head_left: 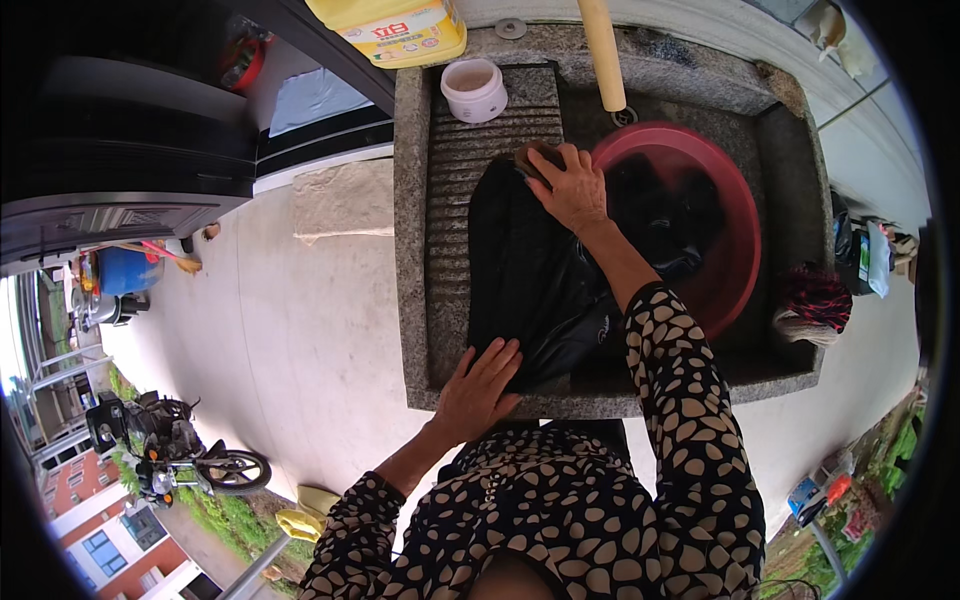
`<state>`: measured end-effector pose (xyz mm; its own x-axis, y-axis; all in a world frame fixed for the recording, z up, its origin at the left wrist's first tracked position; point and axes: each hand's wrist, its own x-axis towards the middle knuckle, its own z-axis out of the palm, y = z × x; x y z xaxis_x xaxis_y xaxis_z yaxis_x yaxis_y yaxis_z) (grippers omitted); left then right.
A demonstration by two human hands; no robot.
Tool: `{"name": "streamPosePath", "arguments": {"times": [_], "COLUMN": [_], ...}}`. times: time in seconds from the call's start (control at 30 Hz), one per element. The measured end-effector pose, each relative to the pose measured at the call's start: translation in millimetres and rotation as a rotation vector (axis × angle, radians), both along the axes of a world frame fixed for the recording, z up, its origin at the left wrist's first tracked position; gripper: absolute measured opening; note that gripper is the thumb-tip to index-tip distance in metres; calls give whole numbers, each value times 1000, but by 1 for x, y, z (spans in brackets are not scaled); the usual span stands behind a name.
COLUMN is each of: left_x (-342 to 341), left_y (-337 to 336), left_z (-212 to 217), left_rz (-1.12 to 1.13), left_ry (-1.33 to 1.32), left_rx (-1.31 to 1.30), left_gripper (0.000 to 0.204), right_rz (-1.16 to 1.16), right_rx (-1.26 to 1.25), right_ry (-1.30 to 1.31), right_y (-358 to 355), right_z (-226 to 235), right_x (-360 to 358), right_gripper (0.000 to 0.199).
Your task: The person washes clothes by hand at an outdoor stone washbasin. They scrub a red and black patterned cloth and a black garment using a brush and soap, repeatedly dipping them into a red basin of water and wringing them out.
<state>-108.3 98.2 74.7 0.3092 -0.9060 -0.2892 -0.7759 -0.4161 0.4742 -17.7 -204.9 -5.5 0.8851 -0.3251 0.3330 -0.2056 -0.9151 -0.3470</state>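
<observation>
The stone wash sink [420, 250] is the landmark here: a grey granite trough with a ribbed washboard slope [450, 200] on its left half and a deeper well on its right. In that well sits a red basin [740, 230], its rim just beside the washboard's right edge, with dark wet cloth inside it.

Across the washboard lies the black garment [530, 280]. Its long axis runs from the sink's near rim up toward the far end, roughly straight away from the person, and its right side spills over into the red basin.

The two hands sit at opposite ends of that axis. The left hand [480, 385] rests at the near end, on the sink's front rim; its fingers [497, 358] are spread flat and wide, pressing on the garment's lower edge and gripping nothing. The right hand [570, 185] is at the far end, just left of the basin's rim, fingers curled down over a brownish object, seemingly a scrub brush [532, 158], held against the top of the garment. So the cloth stretches from the right hand back toward the left, which is nearer the body.

Beyond the washboard's top stands a small white cup [474, 88]. A yellow jug [395, 30] stands on the sink's far left corner, and a pale tube [603, 50] comes down to the drain beside the basin's far rim.
</observation>
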Motion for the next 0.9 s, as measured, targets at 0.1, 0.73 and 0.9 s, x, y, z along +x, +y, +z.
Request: {"name": "streamPosePath", "arguments": {"times": [0.1,0.73,0.9], "left_x": [-2,-3,-2], "left_y": [5,17,8], "left_z": [-3,-4,-8], "left_rz": [-1,221,200], "left_ry": [-51,188,141], "left_rx": [-89,-251,-318], "left_gripper": [54,34,37], "right_rz": [-111,736,365], "right_rx": [-14,-75,-179], "right_ry": [74,120,49], "right_y": [14,151,74], "right_z": [6,47,14], "right_x": [11,-96,12], "right_gripper": [40,44,42]}}
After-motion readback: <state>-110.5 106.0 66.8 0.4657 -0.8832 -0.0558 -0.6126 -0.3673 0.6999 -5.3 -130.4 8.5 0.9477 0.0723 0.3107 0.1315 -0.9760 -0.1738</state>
